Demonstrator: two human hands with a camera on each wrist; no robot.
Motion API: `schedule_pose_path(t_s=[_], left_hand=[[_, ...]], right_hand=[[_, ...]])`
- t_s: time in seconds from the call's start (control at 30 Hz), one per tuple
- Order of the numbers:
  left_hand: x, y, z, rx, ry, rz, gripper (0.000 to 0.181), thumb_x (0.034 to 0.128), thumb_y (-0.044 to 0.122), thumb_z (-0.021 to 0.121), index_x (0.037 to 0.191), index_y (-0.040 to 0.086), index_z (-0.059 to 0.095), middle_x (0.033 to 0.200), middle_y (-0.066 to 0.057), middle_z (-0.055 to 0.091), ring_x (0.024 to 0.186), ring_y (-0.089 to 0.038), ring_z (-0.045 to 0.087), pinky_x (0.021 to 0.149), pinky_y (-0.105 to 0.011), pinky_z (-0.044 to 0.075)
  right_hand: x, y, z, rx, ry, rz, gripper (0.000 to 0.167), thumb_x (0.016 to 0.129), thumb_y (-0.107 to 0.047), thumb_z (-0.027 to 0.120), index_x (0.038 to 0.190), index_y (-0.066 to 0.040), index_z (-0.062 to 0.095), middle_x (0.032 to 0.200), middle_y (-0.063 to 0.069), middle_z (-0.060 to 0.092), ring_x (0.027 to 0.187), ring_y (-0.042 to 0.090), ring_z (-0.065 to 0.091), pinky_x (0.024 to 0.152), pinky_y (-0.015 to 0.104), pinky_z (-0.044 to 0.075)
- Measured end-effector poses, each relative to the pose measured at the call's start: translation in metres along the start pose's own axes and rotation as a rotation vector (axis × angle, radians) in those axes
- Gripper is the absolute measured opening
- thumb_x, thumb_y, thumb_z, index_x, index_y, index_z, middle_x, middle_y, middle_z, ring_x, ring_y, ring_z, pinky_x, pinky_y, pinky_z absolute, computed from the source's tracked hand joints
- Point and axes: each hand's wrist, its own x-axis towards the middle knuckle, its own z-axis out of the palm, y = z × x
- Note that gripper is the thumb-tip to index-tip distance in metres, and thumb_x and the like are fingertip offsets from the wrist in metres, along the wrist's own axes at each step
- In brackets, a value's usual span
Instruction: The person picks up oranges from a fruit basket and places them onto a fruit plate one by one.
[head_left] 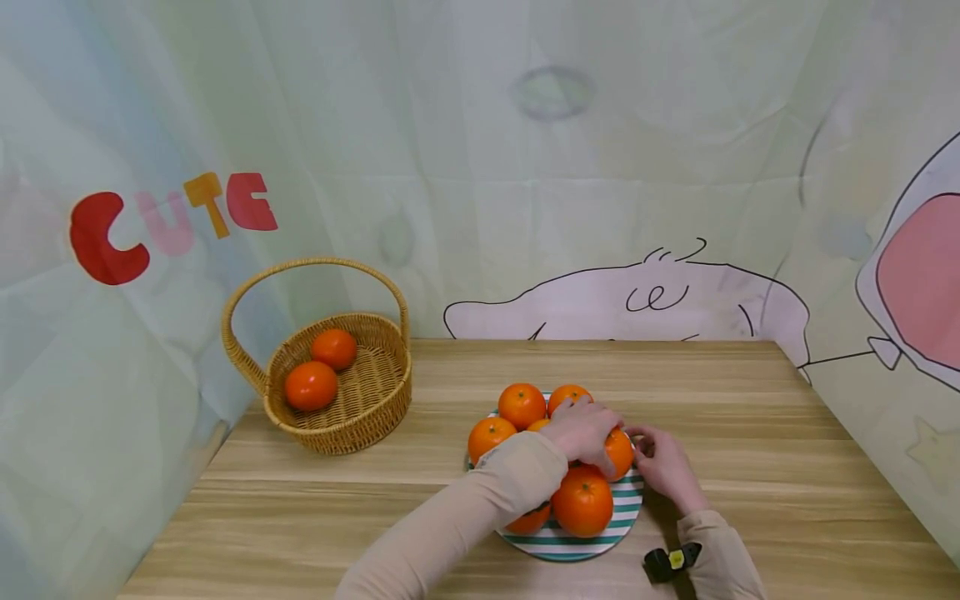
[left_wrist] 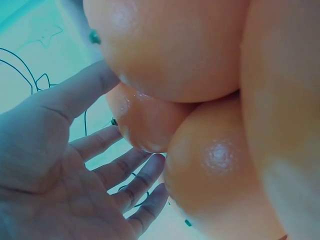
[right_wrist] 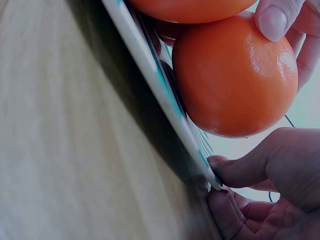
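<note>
Several oranges (head_left: 582, 501) are grouped on a round plate (head_left: 558, 546) with green and white stripes. My left hand (head_left: 581, 429) reaches across them from above and grips the orange at the plate's right side (head_left: 619, 455). In the right wrist view, its thumb (right_wrist: 272, 22) presses on that orange's skin, with fingers on the far side. In the left wrist view, thumb and fingers of the left hand (left_wrist: 75, 160) spread around the orange (left_wrist: 142, 117). My right hand (head_left: 663, 462) pinches the plate's right rim (right_wrist: 170, 110), thumb above and fingers beneath.
A wicker basket (head_left: 345, 437) with a tall arched handle stands at the back left of the wooden table (head_left: 435, 392). Two orange-red round fruits (head_left: 311, 385) lie in it. A printed curtain (head_left: 480, 167) encloses the table behind and at both sides.
</note>
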Motion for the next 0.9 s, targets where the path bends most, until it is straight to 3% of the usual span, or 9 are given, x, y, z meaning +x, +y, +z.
schedule_pose_path(t_s=[0.17,0.33,0.47,0.6,0.77,0.9], left_hand=[[0.001,-0.001,0.001,0.005,0.0,0.005,0.063,0.0789,0.045,0.083,0.135,0.03,0.061,0.135,0.011,0.062,0.12,-0.015,0.051,0.108,-0.033,0.038],[0.0,-0.01,-0.003,-0.099,-0.014,0.059,0.068,0.0796,0.042,0.083,0.14,0.025,0.058,0.136,0.009,0.064,0.12,-0.016,0.053,0.108,-0.032,0.04],[-0.007,-0.03,-0.011,-0.239,-0.027,0.124,0.069,0.0844,0.042,0.078,0.145,0.022,0.053,0.14,0.004,0.062,0.127,-0.017,0.054,0.112,-0.033,0.041],[-0.023,-0.064,-0.019,-0.451,-0.002,0.15,0.062,0.0917,0.041,0.071,0.147,0.019,0.051,0.146,-0.004,0.057,0.134,-0.024,0.05,0.115,-0.042,0.04],[-0.052,-0.126,-0.018,-0.726,0.175,0.137,0.053,0.0972,0.029,0.063,0.145,0.01,0.05,0.144,-0.015,0.055,0.131,-0.035,0.05,0.108,-0.048,0.043],[-0.078,-0.182,-0.012,-0.746,0.441,0.0,0.046,0.0979,0.022,0.064,0.14,0.005,0.054,0.138,-0.021,0.059,0.126,-0.04,0.052,0.107,-0.051,0.042]], right_hand=[[-0.001,0.0,-0.001,0.009,-0.006,0.01,0.033,0.091,0.0,0.058,0.123,0.005,0.064,0.089,0.014,0.062,0.076,0.022,0.052,0.065,0.03,0.043],[-0.001,0.0,-0.001,0.001,0.013,-0.012,0.032,0.089,0.0,0.059,0.12,0.004,0.065,0.086,0.012,0.061,0.075,0.021,0.052,0.065,0.029,0.041],[-0.002,0.0,0.0,-0.006,0.022,-0.033,0.031,0.088,0.001,0.059,0.118,0.003,0.066,0.084,0.011,0.061,0.074,0.02,0.052,0.065,0.029,0.04],[-0.002,0.0,0.0,-0.007,0.02,-0.033,0.031,0.089,0.0,0.058,0.119,0.003,0.066,0.085,0.012,0.06,0.075,0.021,0.051,0.066,0.029,0.04],[-0.002,0.0,0.001,-0.016,0.025,-0.038,0.031,0.089,0.001,0.057,0.119,0.003,0.066,0.086,0.011,0.06,0.075,0.021,0.052,0.066,0.029,0.04],[-0.003,0.0,0.001,-0.016,0.025,-0.039,0.031,0.089,0.001,0.057,0.119,0.003,0.066,0.086,0.012,0.06,0.075,0.021,0.051,0.066,0.029,0.04]])
